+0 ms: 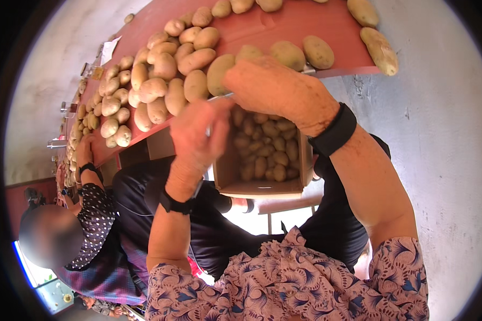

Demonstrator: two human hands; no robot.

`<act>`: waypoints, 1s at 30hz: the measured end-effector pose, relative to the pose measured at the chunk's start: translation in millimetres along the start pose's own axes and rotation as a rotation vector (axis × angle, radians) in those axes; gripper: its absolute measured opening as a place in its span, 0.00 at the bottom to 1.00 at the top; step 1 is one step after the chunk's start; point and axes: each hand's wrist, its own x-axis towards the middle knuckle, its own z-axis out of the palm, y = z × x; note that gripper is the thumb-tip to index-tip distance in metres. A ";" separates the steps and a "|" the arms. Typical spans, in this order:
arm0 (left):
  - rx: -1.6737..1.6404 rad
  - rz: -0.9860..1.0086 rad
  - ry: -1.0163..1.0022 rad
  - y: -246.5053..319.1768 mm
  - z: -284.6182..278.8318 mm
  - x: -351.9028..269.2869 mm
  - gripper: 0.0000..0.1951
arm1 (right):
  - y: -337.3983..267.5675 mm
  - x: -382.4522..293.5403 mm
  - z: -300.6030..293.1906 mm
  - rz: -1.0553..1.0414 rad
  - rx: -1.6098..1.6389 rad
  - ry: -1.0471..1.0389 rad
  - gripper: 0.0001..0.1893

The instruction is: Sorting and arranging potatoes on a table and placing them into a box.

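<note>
My left hand (pixel 201 136) is blurred, with its fingers curled beside the left side of a cardboard box (pixel 261 189). I cannot tell whether it holds anything. Small potatoes (pixel 267 150) lie inside the box, below the table edge and between my knees. My right hand (pixel 271 90) reaches over the box's far side to the table edge, its back towards me. Its fingertips are hidden beside a large potato (pixel 220 74). A thin shiny edge (pixel 221 96) shows between the two hands; what it belongs to is unclear. Black bands circle both wrists.
The red table (pixel 261 34) bears heaps of potatoes (pixel 160 64) towards the left and more along its far edge. Elongated potatoes (pixel 379 50) stand at the right end. On the left sits a co-worker (pixel 94 216) with an arm at the table. A pale wall (pixel 438 140) rises at right.
</note>
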 end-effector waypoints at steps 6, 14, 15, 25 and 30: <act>-0.287 -0.256 -0.276 37.2 58.6 -55.8 0.06 | -8.2 -13.9 -14.5 0.011 0.080 -0.002 0.04; -0.364 -0.373 -0.766 54.7 177.8 -107.3 0.07 | -16.4 -74.0 -55.4 -0.023 0.068 -0.060 0.10; -0.384 -0.351 -0.744 52.8 193.7 -121.5 0.07 | -19.2 -76.8 -53.1 -0.014 0.073 -0.064 0.10; -0.356 -0.376 -1.132 18.5 279.7 -179.6 0.13 | -15.3 -68.8 -45.4 0.008 0.133 -0.034 0.06; -0.334 -0.349 -1.190 8.8 289.0 -186.2 0.13 | -11.4 -53.3 -36.2 -0.029 0.072 -0.110 0.10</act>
